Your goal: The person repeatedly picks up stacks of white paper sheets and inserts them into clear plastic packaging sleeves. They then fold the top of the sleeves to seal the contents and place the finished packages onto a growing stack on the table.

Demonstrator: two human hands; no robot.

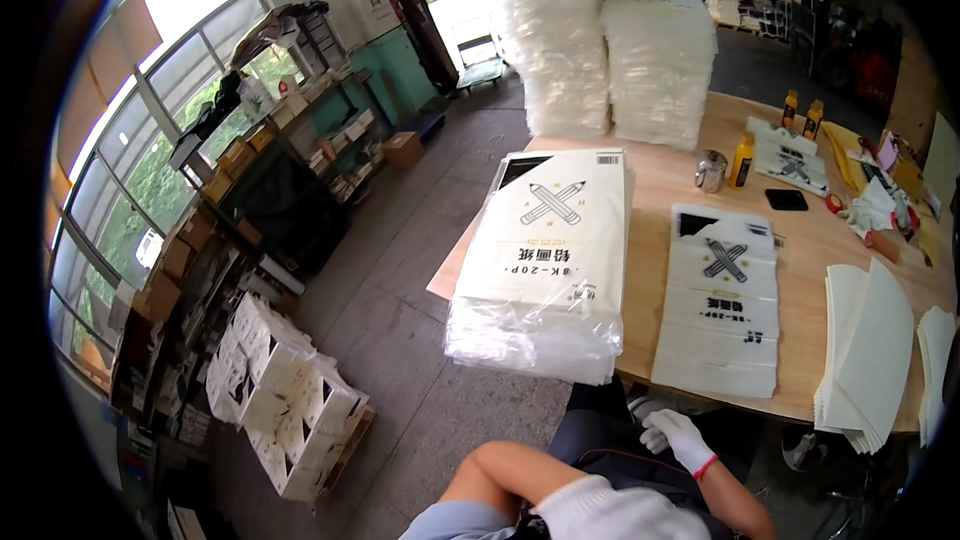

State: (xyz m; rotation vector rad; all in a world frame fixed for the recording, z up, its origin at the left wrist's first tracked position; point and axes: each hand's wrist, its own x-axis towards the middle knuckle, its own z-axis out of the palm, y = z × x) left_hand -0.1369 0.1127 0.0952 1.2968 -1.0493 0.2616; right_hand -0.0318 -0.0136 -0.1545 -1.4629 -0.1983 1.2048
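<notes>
My right hand [680, 440], in a white glove with a red cuff, rests over my dark-clothed lap below the table edge. Its fingers are loosely bent and slightly apart, with nothing seen in them. Close to the camera at the lower edge is my left hand [620, 512] in a white knit glove, bent in toward my body; its fingers are hidden. In front of me a stack of printed drawing-paper packages [550, 240] in clear plastic overhangs the near table edge. To its right lies a flat printed plastic bag [717, 310], nearest to my right hand.
Tall stacks of clear plastic bags [555, 50] stand at the table's far end. A metal canister [711, 171], a yellow bottle [741, 160], a black phone [786, 200] and fanned white sheets [865, 350] are on the wooden table [640, 290]. Packed bundles [285, 390] sit on a floor pallet at left.
</notes>
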